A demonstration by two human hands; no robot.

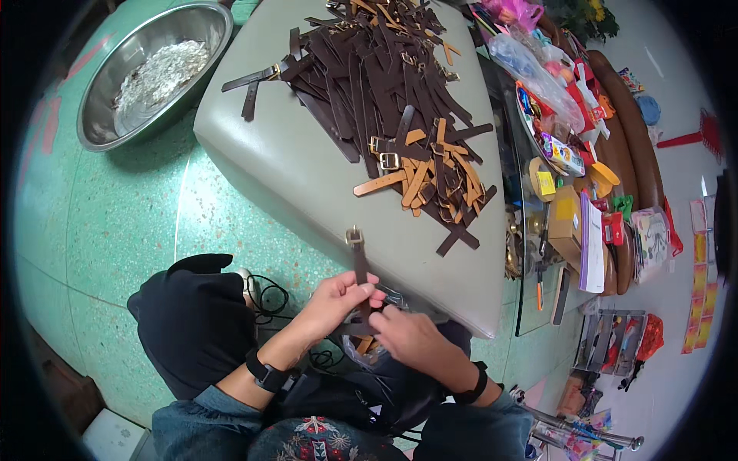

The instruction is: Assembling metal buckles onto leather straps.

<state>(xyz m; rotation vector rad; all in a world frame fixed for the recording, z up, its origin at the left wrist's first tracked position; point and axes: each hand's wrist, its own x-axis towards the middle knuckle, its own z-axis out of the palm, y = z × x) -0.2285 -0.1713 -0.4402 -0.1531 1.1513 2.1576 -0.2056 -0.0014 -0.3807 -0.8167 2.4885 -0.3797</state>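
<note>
Over my lap, my left hand (340, 306) pinches a dark brown leather buckle strap (360, 263) between thumb and fingers. Its metal buckle end points up and away, near the edge of the grey padded bench (277, 154). My right hand (409, 336) is closed at the strap's lower part, slightly smeared by motion, and its fingertips partly hide the strap there. Beneath the hands, a clear plastic bag (374, 357) shows some tan pieces inside. On the bench lies a heap of dark brown straps (369, 77), with tan-sided straps (430, 173) and buckles at its near end.
A steel basin (92, 127) with pale flaky material stands on the green floor (115, 207) at the far left. Right of the bench, a glass table (530, 284) carries bags, boxes and papers. Black cables (269, 296) lie by my left knee. A wire rack (611, 338) stands at right.
</note>
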